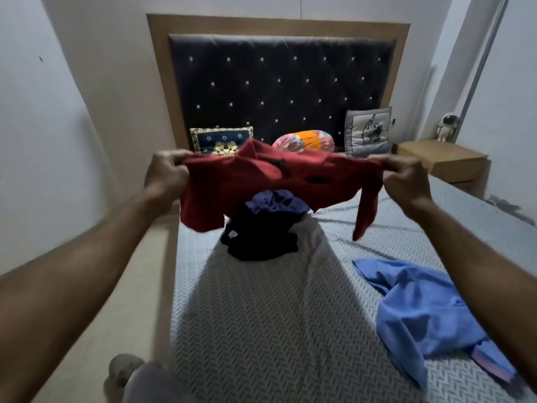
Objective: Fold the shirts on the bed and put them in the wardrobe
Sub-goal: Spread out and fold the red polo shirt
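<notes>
A: Where's the red shirt rn?

B: Up in the air, stretched btwn both hands over the far half of the bed. Left hand is gripping the left shoulder edge, fingers curled round the cloth. Right hand is pinching the right shoulder edge the same way. Hands are well apart, shirt is sagging btwn them, one sleeve is dangling down on the right.

A: Any logo or text on it?

B: There's a dark patch on the chest and a small dark mark near the collar, but it's too blurry to read anything.

A: How many clothes total?

B: Four, far as I'm seeing. The red one, a dark navy one crumpled mid-bed w/ a purple-blue one bunched just behind it, touching, and a light blue shirt lying near right.

A: Pillows?

B: Three at the far end against the headboard. Also one astronaut figure standing on the nightstand, far right.
</notes>
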### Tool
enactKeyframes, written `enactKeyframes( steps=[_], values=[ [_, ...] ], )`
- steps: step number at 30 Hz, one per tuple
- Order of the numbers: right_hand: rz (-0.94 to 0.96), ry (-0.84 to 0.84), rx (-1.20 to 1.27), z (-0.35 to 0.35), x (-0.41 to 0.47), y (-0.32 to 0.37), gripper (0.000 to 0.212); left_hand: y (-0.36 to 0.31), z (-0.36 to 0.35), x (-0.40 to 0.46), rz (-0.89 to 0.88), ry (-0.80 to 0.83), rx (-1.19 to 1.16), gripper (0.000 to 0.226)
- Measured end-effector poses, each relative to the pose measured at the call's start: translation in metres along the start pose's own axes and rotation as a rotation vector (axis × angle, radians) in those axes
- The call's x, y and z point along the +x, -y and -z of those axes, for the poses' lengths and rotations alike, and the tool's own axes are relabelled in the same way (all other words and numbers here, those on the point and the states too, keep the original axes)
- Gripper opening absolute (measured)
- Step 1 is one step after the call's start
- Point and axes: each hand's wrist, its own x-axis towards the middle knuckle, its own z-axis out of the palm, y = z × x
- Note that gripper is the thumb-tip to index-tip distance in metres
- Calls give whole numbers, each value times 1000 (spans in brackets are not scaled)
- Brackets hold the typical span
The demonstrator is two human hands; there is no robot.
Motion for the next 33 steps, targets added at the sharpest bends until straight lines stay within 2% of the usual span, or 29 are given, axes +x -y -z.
enactKeyframes(
  steps=[2,4,7,10,13,15,17,19,21,23,24,26,28,29,31,33],
  values=[
    [-69,104,-115,-7,-48,-46,33,9,-9,-59,56,130,130,44],
    [-127,187,-192,-13,-91,-86,33,49,-22,-116,60,281,317,42],
    [-165,347,-331,-22,-170,-137,38,110,-41,-175,185,428,452,29],
    [-253,520,-439,-23,-242,-191,44,168,-58,-240,153,599,590,32],
    [-321,871,-583,-23,-296,-223,45,201,-67,-290,199,854,705,21],
    [-245,1033,-732,-24,-309,-226,56,204,-68,-307,174,971,768,32],
    [-200,938,-817,-29,-306,-218,39,192,-68,-306,91,979,891,41],
    [-145,831,-843,-41,-299,-211,50,181,-75,-302,26,897,970,37],
    [-116,804,-757,-61,-293,-200,59,171,-91,-301,24,870,808,39],
    [-213,849,-590,-84,-290,-188,67,161,-112,-306,151,897,521,39],
    [-294,883,-528,-93,-290,-185,67,156,-122,-309,237,921,423,47],
    [-416,888,-391,-107,-294,-187,53,155,-142,-318,326,934,272,48],
    [-461,851,-202,-107,-302,-192,28,154,-155,-325,311,928,170,34],
    [-432,843,-126,-102,-307,-192,26,153,-157,-327,293,933,127,31],
    [-262,867,-45,-86,-317,-193,34,149,-149,-328,224,1005,117,41],
    [-91,997,-125,-67,-330,-198,37,146,-139,-330,130,1198,210,42]
  ],
)
